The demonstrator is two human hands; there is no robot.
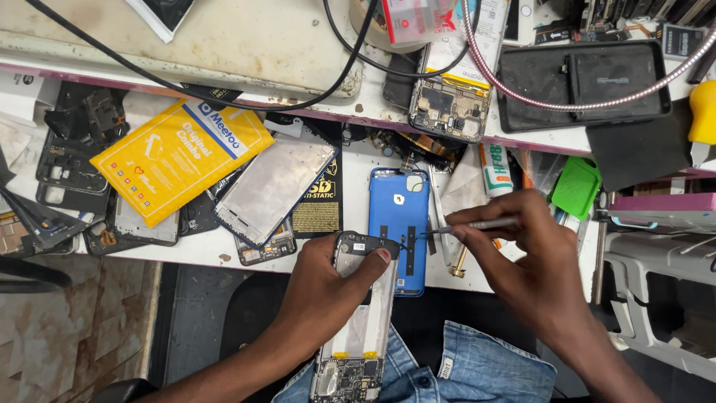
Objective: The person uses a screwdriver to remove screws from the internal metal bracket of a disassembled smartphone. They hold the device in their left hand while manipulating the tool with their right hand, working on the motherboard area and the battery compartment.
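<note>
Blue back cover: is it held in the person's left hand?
No, the blue back cover lies on the table; the left hand holds an opened phone.

A packet (177,159) lies at the left of the frame on loose phone frames (71,160). A back cover (399,216) lies at centre, right of a bare metal frame (272,186). At the upper right lies a flat tray (582,83).

White workbench (224,257) with raised shelf (246,45); worn brown tiled floor (74,321); bright even light
</note>
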